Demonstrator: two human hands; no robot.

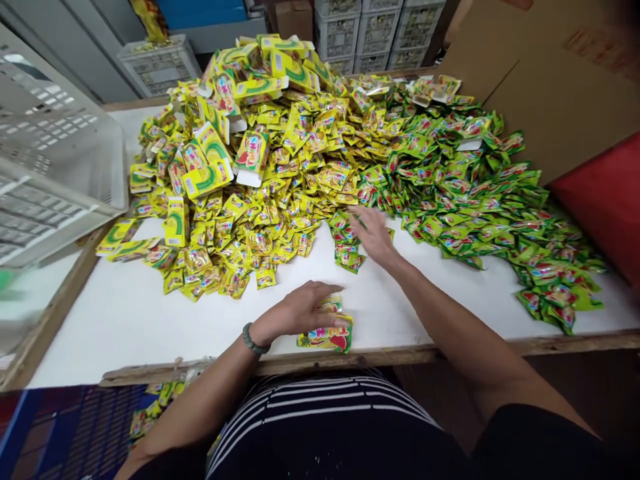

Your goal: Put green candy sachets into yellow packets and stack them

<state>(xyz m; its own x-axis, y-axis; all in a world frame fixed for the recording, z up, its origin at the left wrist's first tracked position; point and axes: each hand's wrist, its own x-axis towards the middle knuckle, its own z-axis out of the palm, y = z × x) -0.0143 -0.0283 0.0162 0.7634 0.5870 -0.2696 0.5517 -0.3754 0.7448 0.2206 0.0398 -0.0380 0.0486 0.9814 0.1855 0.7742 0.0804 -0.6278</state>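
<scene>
My left hand (300,310) lies curled over a small yellow box (327,335) printed with a watermelon, at the near edge of the white table (125,320). A sachet pokes from the box top under my fingers. My right hand (373,233) reaches forward with fingers spread flat onto green sachets (347,250) at the edge of the big heap. A pile of yellow sachets (260,220) covers the middle, with several yellow boxes (207,177) on top at the left. Green sachets (465,187) fill the right side.
A grey plastic crate (45,153) stands at the left edge. A brown cardboard box (555,87) and something red (605,200) sit at the right. White crates (375,30) are stacked behind. Loose sachets (150,407) lie below the table front, beside a blue crate (60,427).
</scene>
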